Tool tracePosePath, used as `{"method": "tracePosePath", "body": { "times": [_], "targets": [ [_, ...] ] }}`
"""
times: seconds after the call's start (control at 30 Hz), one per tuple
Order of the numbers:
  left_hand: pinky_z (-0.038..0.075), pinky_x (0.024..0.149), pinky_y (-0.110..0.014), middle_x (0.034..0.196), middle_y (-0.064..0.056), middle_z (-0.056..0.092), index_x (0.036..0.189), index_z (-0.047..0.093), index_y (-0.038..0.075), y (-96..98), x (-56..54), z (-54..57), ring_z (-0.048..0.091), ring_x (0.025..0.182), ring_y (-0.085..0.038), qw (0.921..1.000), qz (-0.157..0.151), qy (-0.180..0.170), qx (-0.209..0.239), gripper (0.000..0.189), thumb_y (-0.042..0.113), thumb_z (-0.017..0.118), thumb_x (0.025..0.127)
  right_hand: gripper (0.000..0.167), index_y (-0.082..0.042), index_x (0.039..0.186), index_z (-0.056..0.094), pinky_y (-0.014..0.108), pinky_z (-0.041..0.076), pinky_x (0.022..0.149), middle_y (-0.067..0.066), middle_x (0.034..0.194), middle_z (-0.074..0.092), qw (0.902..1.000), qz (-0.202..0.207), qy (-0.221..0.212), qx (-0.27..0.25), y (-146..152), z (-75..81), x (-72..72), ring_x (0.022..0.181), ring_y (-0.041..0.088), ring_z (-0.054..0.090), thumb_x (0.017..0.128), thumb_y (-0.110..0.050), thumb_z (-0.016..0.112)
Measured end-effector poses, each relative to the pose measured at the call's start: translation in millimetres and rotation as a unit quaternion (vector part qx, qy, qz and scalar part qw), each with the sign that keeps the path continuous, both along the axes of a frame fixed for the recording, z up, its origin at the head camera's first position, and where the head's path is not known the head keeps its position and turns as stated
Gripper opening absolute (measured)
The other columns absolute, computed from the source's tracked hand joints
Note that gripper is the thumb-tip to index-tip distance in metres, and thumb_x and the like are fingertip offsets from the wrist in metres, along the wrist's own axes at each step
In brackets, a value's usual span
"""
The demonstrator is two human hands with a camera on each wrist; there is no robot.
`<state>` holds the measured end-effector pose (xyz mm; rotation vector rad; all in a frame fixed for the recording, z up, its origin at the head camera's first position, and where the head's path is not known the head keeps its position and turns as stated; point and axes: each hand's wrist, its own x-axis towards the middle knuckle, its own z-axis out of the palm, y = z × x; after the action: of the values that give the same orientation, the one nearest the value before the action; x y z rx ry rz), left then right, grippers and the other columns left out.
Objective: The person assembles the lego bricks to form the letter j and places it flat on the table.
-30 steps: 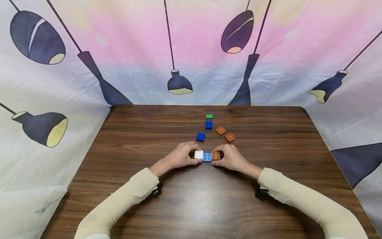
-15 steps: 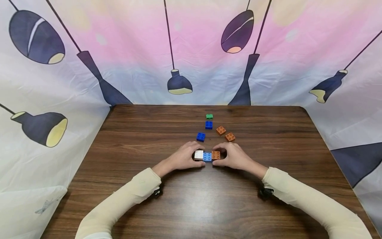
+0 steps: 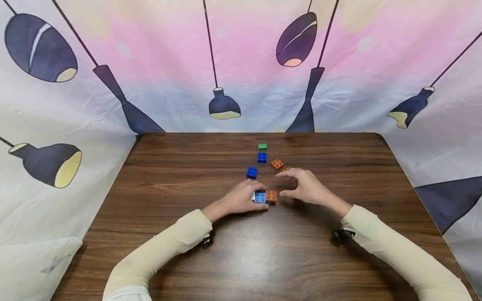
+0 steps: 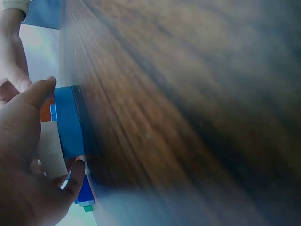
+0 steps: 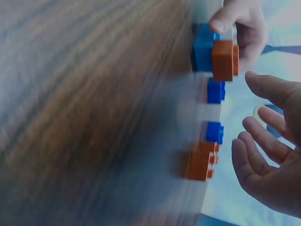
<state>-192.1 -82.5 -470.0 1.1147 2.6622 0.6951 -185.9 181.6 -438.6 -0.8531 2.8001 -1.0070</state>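
A light-blue toy building brick (image 3: 260, 197) lies on the table, with a white brick (image 4: 51, 148) and an orange brick (image 3: 271, 195) on top at its two ends. My left hand (image 3: 242, 196) curls round this joined piece, thumb on the near side and fingers on the far side, hiding most of the white brick in the head view. To the right, my right hand (image 3: 310, 188) holds nothing, thumb and fingers spread apart. Its fingertips overlap a loose orange brick (image 3: 288, 169) in the head view; the right wrist view shows the hand apart from the bricks.
Behind the hands lie two dark-blue bricks (image 3: 252, 172), another loose orange brick (image 3: 277, 164) and a small green brick (image 3: 262, 146). The wooden table (image 3: 241, 259) ends at the back against a printed curtain (image 3: 169, 62).
My right hand has released the orange end of the joined bricks and moved right and away toward the loose orange bricks. My left hand has slid right, over the white brick toward the light-blue one.
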Motion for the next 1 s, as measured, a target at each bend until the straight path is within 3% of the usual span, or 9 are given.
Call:
{"method": "tracePosePath", "body": {
  "times": [0.17,0.47,1.0],
  "targets": [
    [0.048,0.1,-0.038,0.124,-0.002,0.069,0.13,0.067,0.01,3.7,-2.9,-2.6,0.062,0.115,-0.019,0.9999,-0.007,0.013,-0.003,0.05,0.044,0.075,0.093,0.051,-0.01,0.132,0.068,0.049,0.054,0.084,0.01,0.125,0.07,0.9993,-0.035,0.008,-0.007,10,1.3,-9.7,0.109,0.031,0.066,0.087,-0.025,0.084],
    [0.048,0.1,-0.039,0.123,-0.003,0.07,0.129,0.068,0.011,5.0,-3.3,-3.4,0.062,0.115,-0.019,0.9999,-0.007,0.008,0.0,0.047,0.042,0.074,0.094,0.047,-0.01,0.13,0.069,0.049,0.056,0.086,0.011,0.124,0.069,0.9967,-0.079,-0.001,-0.021,23,-8.2,-28.2,0.109,0.03,0.067,0.088,-0.026,0.083],
    [0.047,0.103,-0.041,0.12,-0.005,0.071,0.126,0.069,0.008,4.8,-2.0,-2.6,0.063,0.114,-0.021,0.9998,-0.007,0.018,0.006,0.046,0.039,0.076,0.093,0.052,-0.011,0.133,0.068,0.054,0.051,0.097,0.016,0.132,0.067,0.9964,-0.063,-0.047,0.03,27,-25.5,-49.7,0.121,0.034,0.062,0.086,-0.024,0.085]
  ]
}}
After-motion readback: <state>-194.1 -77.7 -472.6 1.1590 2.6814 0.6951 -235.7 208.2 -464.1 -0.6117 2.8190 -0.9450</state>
